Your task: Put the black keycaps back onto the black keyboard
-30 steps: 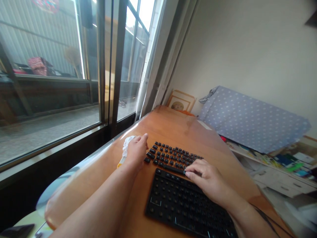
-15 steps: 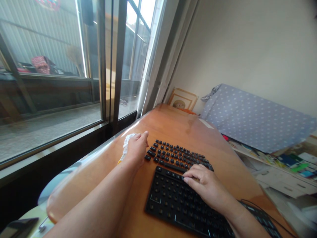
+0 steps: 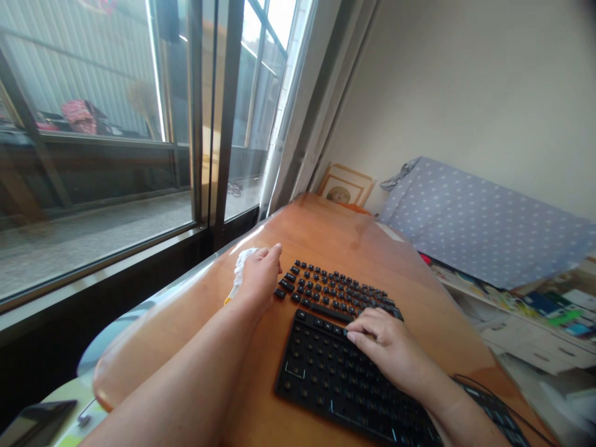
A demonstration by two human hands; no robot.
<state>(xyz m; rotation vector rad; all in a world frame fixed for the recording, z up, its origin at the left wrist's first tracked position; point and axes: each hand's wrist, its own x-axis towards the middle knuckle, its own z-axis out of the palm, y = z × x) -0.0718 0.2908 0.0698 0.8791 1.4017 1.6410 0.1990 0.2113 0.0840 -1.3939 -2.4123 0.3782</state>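
Observation:
A black keyboard [image 3: 321, 366] lies on the table, most of its switches bare and a few keycaps fitted along its far edge. My right hand [image 3: 384, 335] rests over that edge, thumb and fingers pinched at a keycap [image 3: 342, 331] in the fitted row. Just beyond, loose black keycaps [image 3: 326, 287] stand on the tabletop in rows. My left hand [image 3: 263, 270] is closed beside the left end of these rows. Bunched white cloth [image 3: 239, 267] with a yellow edge shows from the far side of this fist; the fingers' inner side is hidden.
The brown wooden table [image 3: 186, 329] runs along a sliding window [image 3: 139, 124] on the left. A second dark keypad [image 3: 496, 413] and a cable lie by my right forearm. Polka-dot cloth [image 3: 479, 217] drapes something above a shelf [image 3: 535, 344] at right.
The whole view has shifted slightly to the right. Both hands keep practically the same pose and place relative to the keyboard and keycaps.

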